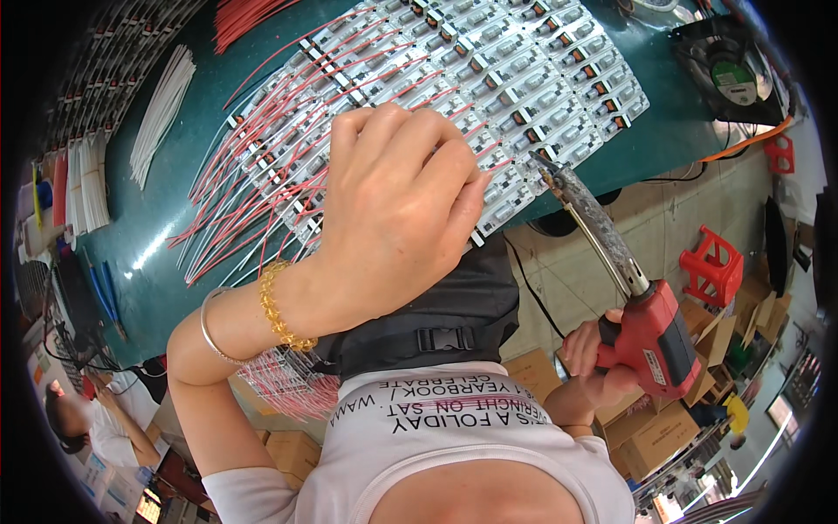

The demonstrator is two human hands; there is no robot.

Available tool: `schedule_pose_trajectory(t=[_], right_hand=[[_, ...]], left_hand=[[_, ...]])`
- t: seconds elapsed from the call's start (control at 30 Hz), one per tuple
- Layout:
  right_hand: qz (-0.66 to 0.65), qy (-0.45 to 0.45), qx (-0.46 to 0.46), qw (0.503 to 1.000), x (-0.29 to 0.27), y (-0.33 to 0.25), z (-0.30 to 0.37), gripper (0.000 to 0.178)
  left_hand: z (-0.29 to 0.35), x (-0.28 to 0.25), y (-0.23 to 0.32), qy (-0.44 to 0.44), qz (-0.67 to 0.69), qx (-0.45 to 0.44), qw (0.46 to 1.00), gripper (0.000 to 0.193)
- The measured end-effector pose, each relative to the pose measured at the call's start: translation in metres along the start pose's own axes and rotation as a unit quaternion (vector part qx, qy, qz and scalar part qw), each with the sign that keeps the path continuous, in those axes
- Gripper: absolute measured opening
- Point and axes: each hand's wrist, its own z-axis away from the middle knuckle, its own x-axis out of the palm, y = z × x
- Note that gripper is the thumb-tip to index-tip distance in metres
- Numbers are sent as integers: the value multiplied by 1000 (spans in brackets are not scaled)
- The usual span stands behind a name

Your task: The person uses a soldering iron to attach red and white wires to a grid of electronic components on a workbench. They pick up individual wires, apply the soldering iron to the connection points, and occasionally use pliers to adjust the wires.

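Observation:
My left hand (397, 205) is closed, knuckles up, over a panel of small silvery metal parts in rows (524, 74). Its fingertips are hidden beneath it, so whatever they pinch does not show. Thin red and white wires (214, 227) fan out from the panel's left part and pass near that hand. My right hand (594, 358) is wrapped around the grip of a red and black soldering gun (668, 345). The gun's long metal barrel points up and left, with its dark tip close to the panel's lower right edge.
On the green table lie a red wire bundle (249, 22), a white wire bundle (166, 113) and a blue-handled tool (105, 293). A black fan (733, 79) stands at far right. Beyond the table are a red stool (711, 266), cardboard boxes (659, 441) and a seated person (122, 415).

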Motion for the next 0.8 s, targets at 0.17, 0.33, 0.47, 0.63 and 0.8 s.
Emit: schedule_pose_trajectory(t=[0.17,0.33,0.47,0.63,0.8], right_hand=[[-9,22,-7,1000,6,-2,-5,85],[-25,15,-22,999,12,-3,-14,82],[-79,-18,-50,995,10,7,-19,78],[-71,10,-65,995,12,4,-24,74],[-88,-4,-58,994,9,7,-26,71]], left_hand=[[-1,1,1,-1,-2,-1,1000,16],[0,1,1,4,-6,-5,1000,15],[-2,-9,1,-7,5,-14,1000,15],[-55,-40,-72,62,-273,2,960,13],[-79,-40,-144,-3,-324,10,946,12]])
